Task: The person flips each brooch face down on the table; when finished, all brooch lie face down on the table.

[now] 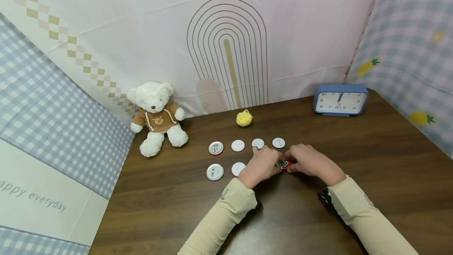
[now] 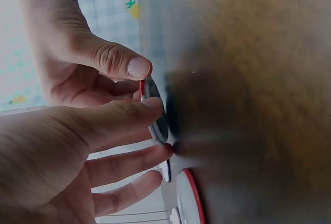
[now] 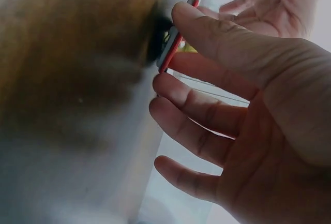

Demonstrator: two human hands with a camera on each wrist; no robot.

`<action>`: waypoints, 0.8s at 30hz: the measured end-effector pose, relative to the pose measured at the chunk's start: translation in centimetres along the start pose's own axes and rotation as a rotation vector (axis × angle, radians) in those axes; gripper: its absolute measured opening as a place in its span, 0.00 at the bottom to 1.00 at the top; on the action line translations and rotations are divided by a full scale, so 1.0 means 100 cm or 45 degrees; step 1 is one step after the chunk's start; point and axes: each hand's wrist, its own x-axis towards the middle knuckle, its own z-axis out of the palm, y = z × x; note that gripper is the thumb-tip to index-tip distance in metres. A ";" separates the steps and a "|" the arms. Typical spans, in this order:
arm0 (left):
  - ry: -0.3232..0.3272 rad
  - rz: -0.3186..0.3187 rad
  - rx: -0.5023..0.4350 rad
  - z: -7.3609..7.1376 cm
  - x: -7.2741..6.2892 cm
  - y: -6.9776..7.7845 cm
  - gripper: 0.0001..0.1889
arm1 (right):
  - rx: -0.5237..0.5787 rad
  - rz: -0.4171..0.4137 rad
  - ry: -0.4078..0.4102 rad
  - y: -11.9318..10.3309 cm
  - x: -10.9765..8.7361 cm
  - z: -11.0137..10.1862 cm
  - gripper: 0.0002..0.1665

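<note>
Both hands hold one round button badge (image 1: 284,164) with a red and dark patterned face, just above the table. My left hand (image 1: 262,163) pinches its left side between thumb and fingers; my right hand (image 1: 311,160) pinches the right side. In the left wrist view the badge (image 2: 161,125) is tilted on edge, its grey back toward the thumbs. Its red rim shows in the right wrist view, where the badge (image 3: 170,53) stands close over the tabletop. White-backed badges lie around the left hand, one badge (image 1: 258,143) right beyond its knuckles and another (image 1: 238,169) beside its wrist.
More badges lie face down in rows, including one with a pin (image 1: 214,172) at the left and one (image 1: 278,143) beyond the hands. A yellow puff ball (image 1: 244,118), a white teddy bear (image 1: 157,117) and a blue clock (image 1: 341,100) stand along the back of the brown table (image 1: 159,200).
</note>
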 end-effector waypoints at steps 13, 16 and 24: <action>0.116 0.022 0.064 -0.006 -0.004 -0.005 0.04 | 0.042 -0.086 0.043 -0.001 -0.001 -0.010 0.08; 0.151 0.015 0.083 -0.008 -0.004 -0.004 0.04 | 0.021 -0.098 0.079 0.000 -0.001 -0.011 0.09; 0.275 -0.055 0.130 -0.011 -0.004 -0.003 0.08 | -0.006 -0.100 0.239 -0.003 -0.002 -0.010 0.10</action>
